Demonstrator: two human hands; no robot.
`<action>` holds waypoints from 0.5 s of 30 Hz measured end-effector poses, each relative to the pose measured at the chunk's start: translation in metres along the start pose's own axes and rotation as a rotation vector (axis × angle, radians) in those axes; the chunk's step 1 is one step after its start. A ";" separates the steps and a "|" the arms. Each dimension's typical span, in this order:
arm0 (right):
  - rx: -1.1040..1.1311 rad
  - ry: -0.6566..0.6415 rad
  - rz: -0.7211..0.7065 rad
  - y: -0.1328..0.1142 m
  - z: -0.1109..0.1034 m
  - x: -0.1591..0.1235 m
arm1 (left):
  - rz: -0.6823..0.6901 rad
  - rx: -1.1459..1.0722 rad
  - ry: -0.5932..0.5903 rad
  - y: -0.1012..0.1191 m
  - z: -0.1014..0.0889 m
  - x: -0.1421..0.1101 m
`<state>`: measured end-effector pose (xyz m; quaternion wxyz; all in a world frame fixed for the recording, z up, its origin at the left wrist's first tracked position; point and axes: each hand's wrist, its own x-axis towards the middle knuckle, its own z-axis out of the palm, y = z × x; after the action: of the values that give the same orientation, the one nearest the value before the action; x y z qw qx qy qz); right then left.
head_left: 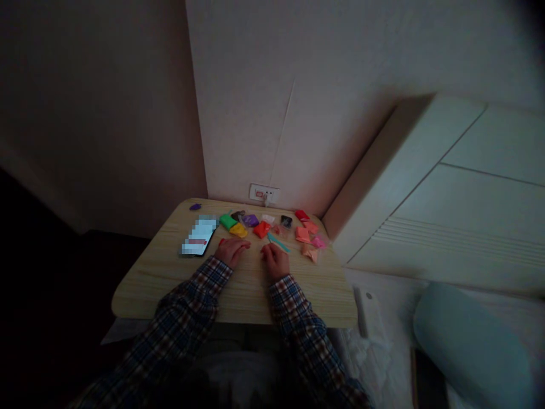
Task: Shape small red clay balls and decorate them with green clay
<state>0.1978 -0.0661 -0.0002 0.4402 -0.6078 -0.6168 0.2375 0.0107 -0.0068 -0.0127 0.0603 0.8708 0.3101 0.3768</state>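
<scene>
My left hand (pixel 232 251) rests low over the table, back upward, its fingers held together and pointing right. Bits of red show at its edge and by its fingertips; what it holds is too small to make out. To its right, my right hand (pixel 275 262) is closed, fingers curled toward the left hand, with a small dark reddish spot at the tips. The hands are apart. Just beyond the right hand lies a thin blue stick-like tool (pixel 279 243). Past the hands are a red packet (pixel 261 229), a yellow packet (pixel 238 230) and a green packet (pixel 227 221).
A lit phone (pixel 199 236) lies left on the wooden table (pixel 170 289), a small purple piece (pixel 195 207) behind it. Purple (pixel 250 220), black (pixel 286 221) and peach packets (pixel 309 252) line the back and right. A wall socket (pixel 264 193) holds a plug.
</scene>
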 end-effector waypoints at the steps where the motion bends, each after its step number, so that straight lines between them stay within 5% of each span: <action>1: 0.000 0.003 0.001 0.000 0.000 0.000 | 0.002 0.001 0.008 -0.001 0.001 0.000; 15: 0.010 -0.002 -0.020 0.001 0.002 0.000 | 0.000 0.014 0.050 -0.002 0.005 0.002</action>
<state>0.1974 -0.0651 -0.0021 0.4450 -0.5991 -0.6221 0.2367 0.0142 -0.0032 -0.0158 0.0465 0.8614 0.3143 0.3964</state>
